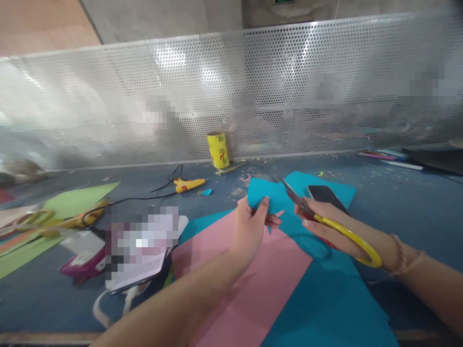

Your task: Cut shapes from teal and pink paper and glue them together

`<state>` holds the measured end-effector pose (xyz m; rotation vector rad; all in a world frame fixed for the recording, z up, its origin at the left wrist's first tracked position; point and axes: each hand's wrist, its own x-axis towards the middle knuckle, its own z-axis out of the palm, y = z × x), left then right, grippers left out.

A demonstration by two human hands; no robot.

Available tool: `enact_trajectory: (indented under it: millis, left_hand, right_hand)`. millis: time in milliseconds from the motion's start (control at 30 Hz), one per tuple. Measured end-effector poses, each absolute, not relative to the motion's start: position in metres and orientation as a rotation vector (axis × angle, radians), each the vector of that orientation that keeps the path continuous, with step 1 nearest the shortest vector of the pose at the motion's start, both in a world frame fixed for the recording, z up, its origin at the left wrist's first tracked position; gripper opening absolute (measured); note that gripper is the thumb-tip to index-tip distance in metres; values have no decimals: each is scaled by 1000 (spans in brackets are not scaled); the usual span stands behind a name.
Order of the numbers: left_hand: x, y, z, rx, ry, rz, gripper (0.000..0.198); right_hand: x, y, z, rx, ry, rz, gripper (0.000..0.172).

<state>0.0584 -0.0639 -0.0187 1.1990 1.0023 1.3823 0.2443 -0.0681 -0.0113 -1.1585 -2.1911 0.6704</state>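
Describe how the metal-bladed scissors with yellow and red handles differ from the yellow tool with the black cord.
The metal-bladed scissors are held in the right hand; the yellow tool lies on the blue table.

The scissors have yellow and red handles and grey blades; the tool is mostly yellow, with a black cord.

Both have yellow parts.

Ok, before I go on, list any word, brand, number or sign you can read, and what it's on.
No text is readable.
Yellow tube: dark and red print, too small and blurred.
Green sign: cut off at the top edge, unreadable.
Metal panel: pixelated patches, nothing legible.
Scissors: no lettering visible.
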Motion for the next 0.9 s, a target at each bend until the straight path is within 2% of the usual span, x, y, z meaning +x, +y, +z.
enact_trajectory:
  millis: [467, 667, 900]
  left_hand:
    - [55, -67, -14, 1266, 983, 1288, 26]
    - [56, -65, -18, 1207, 960, 1297, 25]
    - [57, -62, -23, 1101, 944, 1368, 23]
  right_hand:
    - [245, -64, -7, -1174, -2299, 578, 23]
    - [246, -64, -6, -1206, -2304, 643, 29]
    - [245, -67, 1, -1296, -2347, 456, 30]
